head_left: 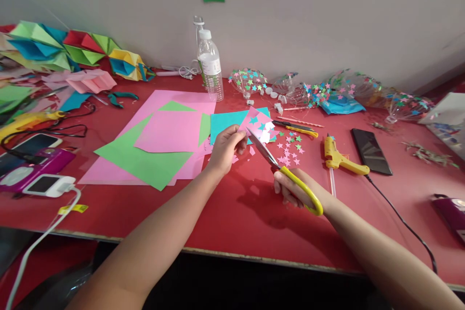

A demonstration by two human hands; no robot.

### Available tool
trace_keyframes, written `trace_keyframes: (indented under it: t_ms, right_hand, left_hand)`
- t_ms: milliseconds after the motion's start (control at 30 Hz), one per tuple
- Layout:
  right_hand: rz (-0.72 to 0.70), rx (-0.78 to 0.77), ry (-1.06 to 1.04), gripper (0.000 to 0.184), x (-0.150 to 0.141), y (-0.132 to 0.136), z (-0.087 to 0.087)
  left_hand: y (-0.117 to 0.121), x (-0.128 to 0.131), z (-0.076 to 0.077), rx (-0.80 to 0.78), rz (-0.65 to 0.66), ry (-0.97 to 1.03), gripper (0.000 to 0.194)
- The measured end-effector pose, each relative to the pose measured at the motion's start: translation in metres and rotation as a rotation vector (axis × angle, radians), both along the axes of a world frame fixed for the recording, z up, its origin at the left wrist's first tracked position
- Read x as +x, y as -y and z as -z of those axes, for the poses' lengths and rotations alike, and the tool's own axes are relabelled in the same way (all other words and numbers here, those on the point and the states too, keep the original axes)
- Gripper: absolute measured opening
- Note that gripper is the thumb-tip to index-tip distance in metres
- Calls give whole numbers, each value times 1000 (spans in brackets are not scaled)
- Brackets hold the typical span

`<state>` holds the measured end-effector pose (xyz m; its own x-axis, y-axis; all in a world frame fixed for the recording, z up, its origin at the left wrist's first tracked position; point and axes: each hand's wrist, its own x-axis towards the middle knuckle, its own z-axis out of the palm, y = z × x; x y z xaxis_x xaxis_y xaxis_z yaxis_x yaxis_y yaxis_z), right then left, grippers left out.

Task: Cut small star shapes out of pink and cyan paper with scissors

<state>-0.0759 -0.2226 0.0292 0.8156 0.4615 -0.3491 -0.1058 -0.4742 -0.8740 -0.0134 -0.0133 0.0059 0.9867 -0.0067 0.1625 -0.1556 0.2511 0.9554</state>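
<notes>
A red table [225,232] is seen from above, with its far side against a grey wall [276,19]. On its left part a large pink sheet [105,169] is laid flat, overlapped by a green sheet [160,169], on which a smaller pink sheet [170,131] is placed. Folded paper shapes [85,41] in several colours are heaped at the far left. The left hand [228,147] is closed in a pinch, thumb against fingers, and a small pink paper piece [250,118] is gripped by it above a blue sheet [227,121], near the middle of the table. By the right hand [290,193], curled around the yellow handles, scissors [286,173] are held with the blades directed up and left, their tips close to the pink paper piece; how far the blades are parted cannot be told. A clear bottle [211,68] is stood upright near the wall. To the right of the scissors, a yellow glue gun [332,155] is rested on its side, with a dark phone [371,151] just beyond it. Small paper stars [288,155], pink and green, are scattered beside the blue sheet.
</notes>
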Motion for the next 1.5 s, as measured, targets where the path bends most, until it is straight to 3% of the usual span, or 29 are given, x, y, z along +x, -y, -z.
trace_keyframes:
  t_ms: [1100, 1500]
  right_hand:
    - [75, -55, -51, 56, 2, -6, -5]
    - [29, 60, -45, 59, -1, -7, 3]
  left_hand:
    - [0, 2, 2, -2, -16, -31, 23]
    - [3, -4, -4, -50, 26, -46, 20]
